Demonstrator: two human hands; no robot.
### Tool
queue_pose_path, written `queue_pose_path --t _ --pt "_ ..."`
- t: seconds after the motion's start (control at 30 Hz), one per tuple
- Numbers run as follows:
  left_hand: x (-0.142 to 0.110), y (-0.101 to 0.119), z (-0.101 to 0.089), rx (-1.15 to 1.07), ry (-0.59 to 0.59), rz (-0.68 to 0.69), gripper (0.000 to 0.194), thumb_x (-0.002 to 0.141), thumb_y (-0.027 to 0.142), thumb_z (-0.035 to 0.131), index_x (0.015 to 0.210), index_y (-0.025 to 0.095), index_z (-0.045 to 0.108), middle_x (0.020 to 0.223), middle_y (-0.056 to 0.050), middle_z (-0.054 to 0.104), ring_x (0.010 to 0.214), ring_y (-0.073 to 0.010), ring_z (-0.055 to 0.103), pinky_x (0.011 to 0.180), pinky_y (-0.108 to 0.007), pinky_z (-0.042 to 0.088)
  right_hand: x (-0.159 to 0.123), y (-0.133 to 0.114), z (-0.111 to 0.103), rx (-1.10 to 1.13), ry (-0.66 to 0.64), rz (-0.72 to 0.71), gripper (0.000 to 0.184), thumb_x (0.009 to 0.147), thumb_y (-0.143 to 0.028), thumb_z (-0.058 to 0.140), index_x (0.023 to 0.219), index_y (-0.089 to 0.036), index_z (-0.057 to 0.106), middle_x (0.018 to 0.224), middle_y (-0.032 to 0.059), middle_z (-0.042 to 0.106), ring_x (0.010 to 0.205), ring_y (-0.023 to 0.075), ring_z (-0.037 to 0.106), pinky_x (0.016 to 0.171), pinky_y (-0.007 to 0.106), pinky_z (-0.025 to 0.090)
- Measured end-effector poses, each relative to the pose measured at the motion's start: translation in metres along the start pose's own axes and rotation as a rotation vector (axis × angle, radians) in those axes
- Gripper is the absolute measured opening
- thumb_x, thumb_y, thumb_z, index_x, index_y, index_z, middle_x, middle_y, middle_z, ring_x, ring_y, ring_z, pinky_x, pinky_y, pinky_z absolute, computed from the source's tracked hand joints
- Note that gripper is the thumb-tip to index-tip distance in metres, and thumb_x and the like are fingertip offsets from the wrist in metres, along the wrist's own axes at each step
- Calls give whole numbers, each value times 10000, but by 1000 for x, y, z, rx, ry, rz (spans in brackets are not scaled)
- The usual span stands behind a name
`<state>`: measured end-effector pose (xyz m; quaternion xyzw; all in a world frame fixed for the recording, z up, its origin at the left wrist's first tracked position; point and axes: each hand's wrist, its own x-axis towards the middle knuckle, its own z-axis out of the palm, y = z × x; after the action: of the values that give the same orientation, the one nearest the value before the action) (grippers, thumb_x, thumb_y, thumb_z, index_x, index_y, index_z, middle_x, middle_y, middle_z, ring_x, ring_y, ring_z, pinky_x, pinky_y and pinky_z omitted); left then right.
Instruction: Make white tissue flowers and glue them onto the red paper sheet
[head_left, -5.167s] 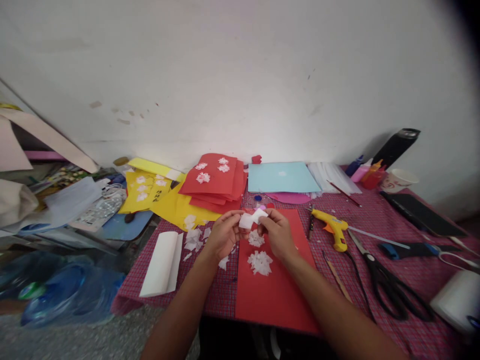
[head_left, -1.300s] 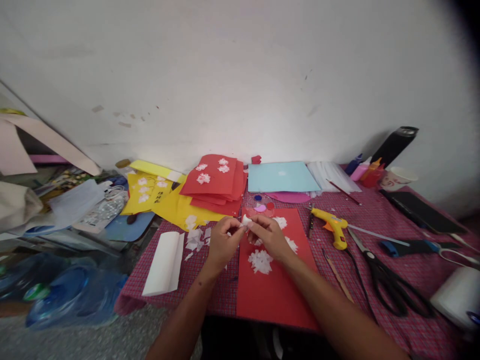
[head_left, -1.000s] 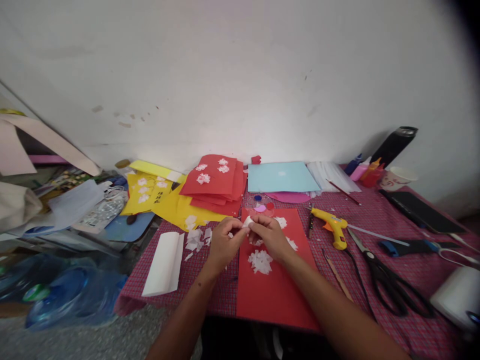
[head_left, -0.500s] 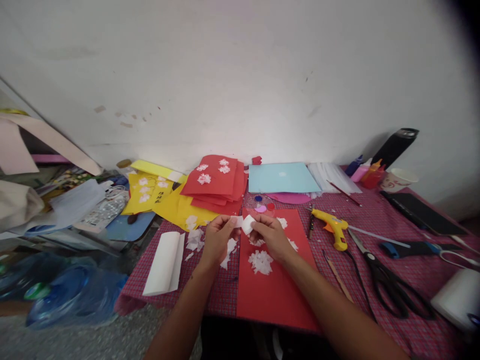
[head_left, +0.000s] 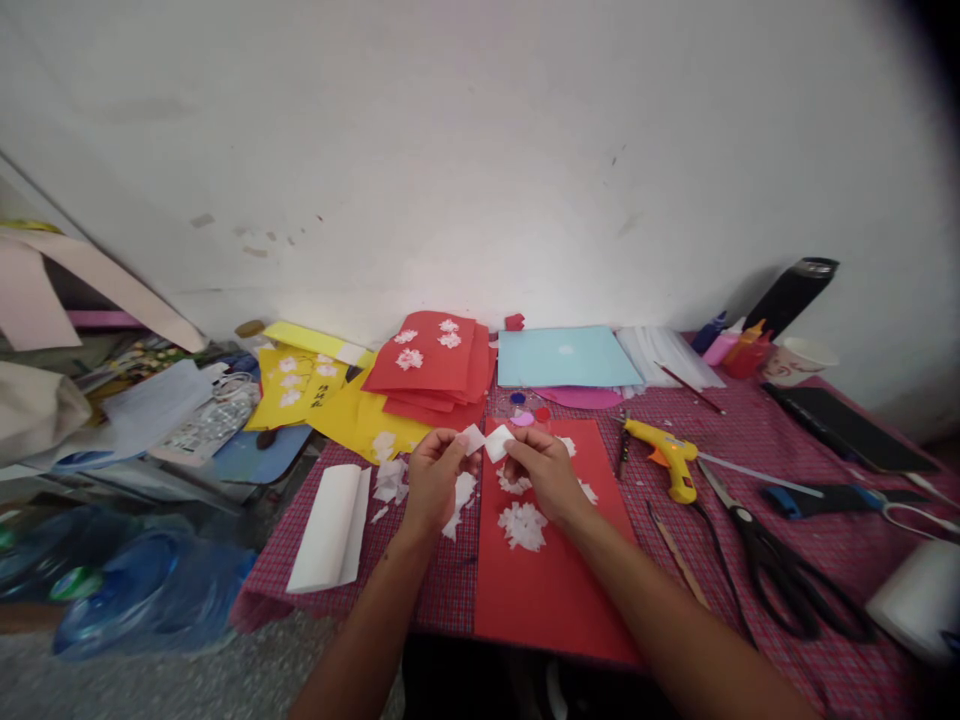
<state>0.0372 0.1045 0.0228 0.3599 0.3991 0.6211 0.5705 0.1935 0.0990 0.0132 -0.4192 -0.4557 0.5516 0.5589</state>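
Both my hands hover over the near end of a red paper sheet (head_left: 551, 590) that lies on the checked tablecloth. My left hand (head_left: 433, 478) pinches a small white paper piece (head_left: 472, 438). My right hand (head_left: 544, 470) pinches a second small white paper piece (head_left: 498, 443) right beside it. The two pieces are slightly apart. White cut-paper flowers (head_left: 523, 525) lie on the red sheet under my right hand. White paper scraps (head_left: 388, 478) lie by my left hand.
A folded white sheet (head_left: 330, 527) lies at the left. Red sheets (head_left: 431, 365), yellow sheets (head_left: 330, 400) and a light blue sheet (head_left: 566, 355) lie at the back. A yellow glue gun (head_left: 667, 455) and black scissors (head_left: 780, 575) lie at the right, with bottles (head_left: 731, 345) and a cup (head_left: 799, 360) behind.
The one white paper piece held between both hands has come apart into two, one in each hand. My hands have moved slightly apart.
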Motion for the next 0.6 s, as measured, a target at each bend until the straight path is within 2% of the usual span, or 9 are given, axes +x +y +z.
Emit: queue_pose_path --t 0.33,0.43,0.5,0.6 --pt "3 -5 -1 -3 37 40 281 730 354 784 777 166 581 676 19 643 565 -108 608 556 -238 475 0 -1 1 0 38 39 208 787 -308 653 627 -196 581 475 -18 589 430 120 491 460 243 378" --pt "4 -1 -6 26 123 151 260 774 364 759 806 175 584 663 35 619 566 -106 591 579 -242 477 1 -1 0 22 107 42 192 773 -304 651 631 -200 576 467 -25 578 419 122 485 445 245 368" --pt "3 6 -15 151 188 276 225 826 377 718 840 182 607 664 33 617 581 -109 581 608 -243 478 2 0 -1 11 143 26 200 775 -295 643 618 -201 565 465 -28 570 421 119 482 448 244 365" --pt "3 20 -35 571 212 469 173 871 370 674 880 198 677 740 1 655 674 -137 598 662 -252 479 2 2 -2 -40 141 5 213 789 -284 633 607 -199 562 469 -32 562 429 113 476 452 240 355"
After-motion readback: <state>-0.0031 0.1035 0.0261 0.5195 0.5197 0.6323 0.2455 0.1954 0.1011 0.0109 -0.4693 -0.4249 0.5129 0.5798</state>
